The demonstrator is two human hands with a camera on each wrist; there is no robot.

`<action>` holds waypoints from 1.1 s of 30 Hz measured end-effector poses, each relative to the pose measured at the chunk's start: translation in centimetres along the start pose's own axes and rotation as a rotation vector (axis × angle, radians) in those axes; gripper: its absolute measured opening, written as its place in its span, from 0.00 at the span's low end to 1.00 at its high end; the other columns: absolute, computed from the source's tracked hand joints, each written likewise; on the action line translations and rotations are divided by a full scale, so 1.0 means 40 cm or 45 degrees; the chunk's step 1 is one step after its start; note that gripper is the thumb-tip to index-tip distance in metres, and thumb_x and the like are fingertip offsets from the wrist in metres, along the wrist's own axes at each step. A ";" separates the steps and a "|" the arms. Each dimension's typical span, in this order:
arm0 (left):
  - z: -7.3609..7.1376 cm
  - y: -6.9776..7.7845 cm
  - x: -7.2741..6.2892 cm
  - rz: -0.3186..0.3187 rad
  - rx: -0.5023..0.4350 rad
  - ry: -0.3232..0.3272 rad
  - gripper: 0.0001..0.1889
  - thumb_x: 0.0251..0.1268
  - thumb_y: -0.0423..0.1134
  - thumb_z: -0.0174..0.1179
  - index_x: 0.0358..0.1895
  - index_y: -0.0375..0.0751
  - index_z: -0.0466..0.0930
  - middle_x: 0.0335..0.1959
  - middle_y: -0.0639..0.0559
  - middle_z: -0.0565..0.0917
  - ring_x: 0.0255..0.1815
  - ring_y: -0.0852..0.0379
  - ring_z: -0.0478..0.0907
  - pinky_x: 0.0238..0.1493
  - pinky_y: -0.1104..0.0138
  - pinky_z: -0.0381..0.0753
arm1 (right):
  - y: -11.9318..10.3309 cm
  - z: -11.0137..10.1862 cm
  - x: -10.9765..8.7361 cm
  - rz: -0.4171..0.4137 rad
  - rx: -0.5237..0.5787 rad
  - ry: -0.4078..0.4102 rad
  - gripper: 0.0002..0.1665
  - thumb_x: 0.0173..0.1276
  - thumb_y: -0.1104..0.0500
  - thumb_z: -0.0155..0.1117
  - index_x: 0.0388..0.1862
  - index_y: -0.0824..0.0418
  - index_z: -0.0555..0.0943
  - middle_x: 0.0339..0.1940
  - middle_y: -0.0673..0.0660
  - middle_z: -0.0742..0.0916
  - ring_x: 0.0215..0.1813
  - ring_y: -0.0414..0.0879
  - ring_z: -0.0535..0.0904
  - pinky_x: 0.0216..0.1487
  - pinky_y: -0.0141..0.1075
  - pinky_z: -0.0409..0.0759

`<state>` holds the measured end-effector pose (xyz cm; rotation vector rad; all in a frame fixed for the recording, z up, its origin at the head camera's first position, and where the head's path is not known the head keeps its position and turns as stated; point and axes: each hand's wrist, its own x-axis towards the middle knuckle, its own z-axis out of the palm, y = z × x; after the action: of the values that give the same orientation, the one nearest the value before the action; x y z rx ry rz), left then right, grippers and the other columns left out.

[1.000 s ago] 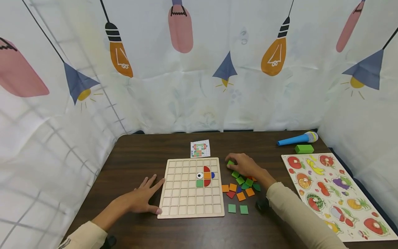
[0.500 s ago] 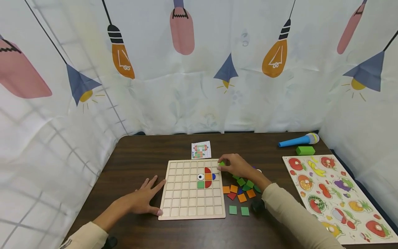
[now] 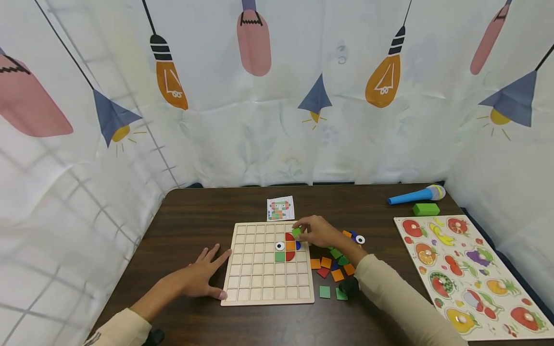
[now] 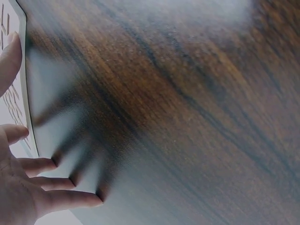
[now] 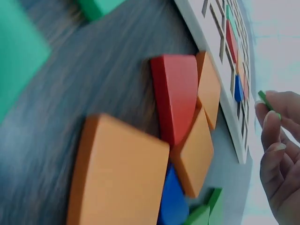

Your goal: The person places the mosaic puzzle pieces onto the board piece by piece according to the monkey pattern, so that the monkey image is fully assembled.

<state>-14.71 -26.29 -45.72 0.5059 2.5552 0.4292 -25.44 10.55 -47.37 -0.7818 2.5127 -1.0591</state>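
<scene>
A square wooden grid board (image 3: 255, 269) lies on the dark table. In its upper right cells sit a white eye disc (image 3: 280, 246), an orange square (image 3: 290, 245), red quarter-round pieces (image 3: 290, 256), a blue piece (image 3: 298, 245) and a green square (image 3: 280, 256). My right hand (image 3: 319, 231) pinches a light green tile (image 3: 296, 232) between thumb and fingers, over the board's upper right. In the right wrist view, the green tile (image 5: 268, 104) is seen edge-on at the fingertips. My left hand (image 3: 198, 275) rests with spread fingers, thumb and index at the board's left edge.
Loose orange, red, blue and green pieces (image 3: 337, 275) lie right of the board, with two green squares (image 3: 324, 291) nearer. A pattern card (image 3: 280, 208) lies behind the board. Farther right are a fruit puzzle board (image 3: 472, 269), a green block (image 3: 426, 209) and a toy microphone (image 3: 416, 194).
My right hand has carried the light green tile leftward from the loose pieces to over the board's upper right. The left hand has stayed at the board's left edge.
</scene>
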 end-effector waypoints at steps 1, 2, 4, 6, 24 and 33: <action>0.001 0.000 0.000 0.001 0.001 0.002 0.59 0.52 0.64 0.71 0.82 0.44 0.47 0.80 0.26 0.43 0.75 0.15 0.41 0.53 0.19 0.57 | -0.002 0.003 0.003 -0.008 -0.006 -0.009 0.20 0.70 0.59 0.68 0.59 0.62 0.82 0.41 0.56 0.87 0.29 0.39 0.79 0.31 0.32 0.78; 0.002 0.000 -0.001 0.001 0.001 0.004 0.59 0.52 0.64 0.71 0.82 0.44 0.47 0.80 0.26 0.43 0.75 0.15 0.41 0.53 0.19 0.57 | -0.003 0.007 0.007 -0.016 -0.012 -0.015 0.20 0.70 0.59 0.68 0.60 0.62 0.82 0.42 0.56 0.87 0.29 0.39 0.79 0.31 0.32 0.78; 0.004 0.001 -0.003 0.001 0.001 0.008 0.59 0.52 0.64 0.71 0.82 0.44 0.47 0.80 0.25 0.43 0.75 0.15 0.41 0.53 0.19 0.57 | -0.010 0.014 0.015 -0.024 -0.018 -0.021 0.20 0.70 0.60 0.67 0.59 0.62 0.82 0.42 0.57 0.88 0.32 0.40 0.79 0.33 0.32 0.79; 0.006 0.000 -0.003 0.000 0.001 0.009 0.59 0.52 0.64 0.71 0.82 0.44 0.47 0.80 0.25 0.44 0.75 0.15 0.41 0.53 0.19 0.57 | -0.015 0.023 0.025 -0.018 -0.028 -0.014 0.19 0.70 0.59 0.68 0.58 0.61 0.83 0.42 0.56 0.88 0.35 0.40 0.80 0.36 0.32 0.79; 0.004 -0.001 -0.001 -0.016 -0.006 0.012 0.59 0.52 0.65 0.71 0.82 0.45 0.47 0.80 0.27 0.44 0.76 0.16 0.41 0.54 0.19 0.56 | -0.060 0.073 0.079 0.097 -0.088 0.091 0.14 0.65 0.59 0.73 0.49 0.58 0.87 0.32 0.49 0.87 0.33 0.40 0.78 0.39 0.34 0.76; 0.005 0.000 -0.003 0.001 -0.005 0.021 0.59 0.51 0.63 0.72 0.81 0.43 0.47 0.80 0.25 0.44 0.75 0.15 0.42 0.53 0.19 0.57 | -0.065 0.086 0.082 0.144 -0.151 0.108 0.13 0.64 0.56 0.74 0.46 0.57 0.87 0.29 0.47 0.83 0.32 0.41 0.75 0.37 0.34 0.72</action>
<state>-14.49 -26.29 -45.82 0.5038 2.5699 0.4400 -25.54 5.16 -48.06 -0.6295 2.6765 -0.9320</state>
